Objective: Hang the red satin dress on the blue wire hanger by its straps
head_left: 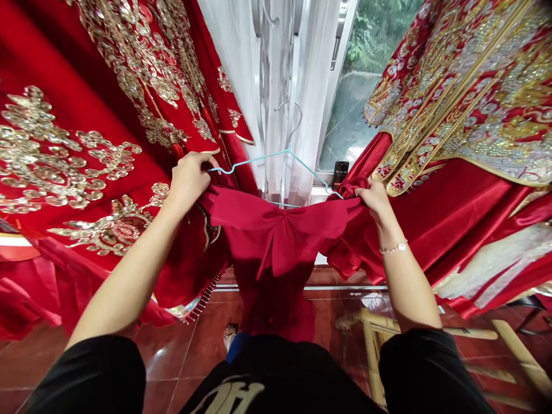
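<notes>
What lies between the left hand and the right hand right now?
In the head view, a red garment with a bow stretches between the left hand and the right hand, and a pale blue wire hanger spans the same gap, just above its top edge.

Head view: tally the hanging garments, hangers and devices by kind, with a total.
Plain red garment: 1
Gold-embroidered red garments: 2
Blue wire hanger: 1
Black phone: 1
Total: 5

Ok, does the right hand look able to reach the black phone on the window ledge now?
Probably yes: the right hand is near the phone, nothing solid between, but it grips the red garment and would likely have to let go.
</notes>
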{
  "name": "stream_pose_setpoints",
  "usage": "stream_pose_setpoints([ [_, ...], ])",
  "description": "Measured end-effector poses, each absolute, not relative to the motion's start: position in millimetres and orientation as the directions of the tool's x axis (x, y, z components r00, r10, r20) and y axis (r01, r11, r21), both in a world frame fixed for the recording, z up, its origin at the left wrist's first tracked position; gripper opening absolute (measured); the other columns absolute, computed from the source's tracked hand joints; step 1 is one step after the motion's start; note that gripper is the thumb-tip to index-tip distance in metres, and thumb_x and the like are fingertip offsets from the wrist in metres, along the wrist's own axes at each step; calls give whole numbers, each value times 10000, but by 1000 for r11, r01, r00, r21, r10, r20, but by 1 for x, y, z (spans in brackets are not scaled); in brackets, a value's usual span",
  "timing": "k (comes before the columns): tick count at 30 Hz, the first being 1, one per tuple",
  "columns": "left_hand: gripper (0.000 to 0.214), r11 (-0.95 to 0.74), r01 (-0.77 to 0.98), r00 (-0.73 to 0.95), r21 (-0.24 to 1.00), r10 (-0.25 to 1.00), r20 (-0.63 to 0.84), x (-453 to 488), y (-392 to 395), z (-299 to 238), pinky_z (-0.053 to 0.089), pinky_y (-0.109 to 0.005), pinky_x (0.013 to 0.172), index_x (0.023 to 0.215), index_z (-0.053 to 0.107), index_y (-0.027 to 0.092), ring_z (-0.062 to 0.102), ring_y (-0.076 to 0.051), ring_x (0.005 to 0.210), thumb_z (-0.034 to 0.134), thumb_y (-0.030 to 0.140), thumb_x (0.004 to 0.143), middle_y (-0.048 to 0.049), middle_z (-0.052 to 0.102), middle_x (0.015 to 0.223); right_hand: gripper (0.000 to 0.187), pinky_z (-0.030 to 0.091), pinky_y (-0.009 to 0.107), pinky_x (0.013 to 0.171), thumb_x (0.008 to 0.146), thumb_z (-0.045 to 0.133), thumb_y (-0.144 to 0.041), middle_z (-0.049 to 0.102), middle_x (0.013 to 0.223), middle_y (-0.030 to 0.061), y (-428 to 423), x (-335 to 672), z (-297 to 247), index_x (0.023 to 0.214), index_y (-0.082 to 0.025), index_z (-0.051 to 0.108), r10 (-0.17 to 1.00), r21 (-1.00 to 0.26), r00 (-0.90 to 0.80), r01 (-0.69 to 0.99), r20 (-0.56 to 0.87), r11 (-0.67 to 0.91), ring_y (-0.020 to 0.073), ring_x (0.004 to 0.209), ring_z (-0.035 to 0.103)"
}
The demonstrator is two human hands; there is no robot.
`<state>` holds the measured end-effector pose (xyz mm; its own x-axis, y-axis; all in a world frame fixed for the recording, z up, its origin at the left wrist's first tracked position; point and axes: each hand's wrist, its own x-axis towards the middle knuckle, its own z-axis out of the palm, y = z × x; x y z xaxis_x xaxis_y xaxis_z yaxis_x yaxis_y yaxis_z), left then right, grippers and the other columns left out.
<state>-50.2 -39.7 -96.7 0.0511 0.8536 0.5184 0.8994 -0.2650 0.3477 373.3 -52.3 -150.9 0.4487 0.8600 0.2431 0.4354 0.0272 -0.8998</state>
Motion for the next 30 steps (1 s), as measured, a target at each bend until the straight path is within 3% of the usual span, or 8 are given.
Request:
stream_pose_setpoints([
  [4,409,-152,889,-93,432,864,494,-47,-41,-108,479,-432,1024,1046,738,153,609,-278,1164,452,29,782,-101,684,1224,202,235,217,420,520,563,-155,321,461,-108,-64,377,-188,589,-232,390,816,-996,575,-38,49,86,71,433,288],
  [7,438,-39,850,-185,525,911,368,-55,-37,-133,505,-357,954,1035,762,120,653,-232,996,457,35,733,-86,747,1016,202,194,219,392,493,564,-200,296,446,-117,-83,367,-223,588,-240,390,827,-984,563,-152,-12,88,65,400,253],
  [11,414,28,822,-139,569,978,153,-71,-44,-204,517,-264,887,787,777,153,679,-200,886,427,7,622,-48,758,817,199,250,218,438,496,594,-281,383,477,-102,-113,339,-276,582,-228,423,814,-982,579,-129,37,137,69,445,308],
  [14,368,16,801,-61,598,997,55,-84,-59,-265,509,-279,928,646,736,201,687,-209,936,426,18,569,-38,763,849,268,267,215,491,496,622,-287,373,486,-103,-134,317,-309,531,-225,364,772,-982,630,-71,92,175,69,506,322],
  [18,261,83,780,-64,620,997,-53,-99,-83,-315,495,-344,953,474,647,219,681,-247,874,483,72,613,-64,707,717,224,297,245,555,580,619,-242,366,510,-96,-156,296,-321,551,-225,398,712,-953,636,247,297,177,85,540,339],
  [22,245,162,729,-129,665,987,-99,-101,-101,-338,391,-400,1096,467,626,211,608,-264,1024,527,88,654,-75,663,821,131,321,271,587,645,597,-195,408,535,-77,-175,284,-303,604,-218,475,643,-845,585,498,494,195,103,556,366],
  [27,212,193,596,-143,780,981,-134,-79,-120,-350,384,-421,1092,467,593,202,537,-274,1065,555,79,635,-73,601,873,174,293,261,567,643,596,-160,401,554,-80,-189,275,-282,604,-222,439,616,-872,627,426,477,242,99,561,363],
  [30,183,208,455,-58,866,977,-204,-63,-134,-348,463,-413,989,483,585,196,574,-259,942,579,115,646,-60,583,768,177,273,253,547,600,585,-157,384,555,-84,-189,273,-282,584,-221,421,582,-919,712,318,393,232,93,559,348],
])
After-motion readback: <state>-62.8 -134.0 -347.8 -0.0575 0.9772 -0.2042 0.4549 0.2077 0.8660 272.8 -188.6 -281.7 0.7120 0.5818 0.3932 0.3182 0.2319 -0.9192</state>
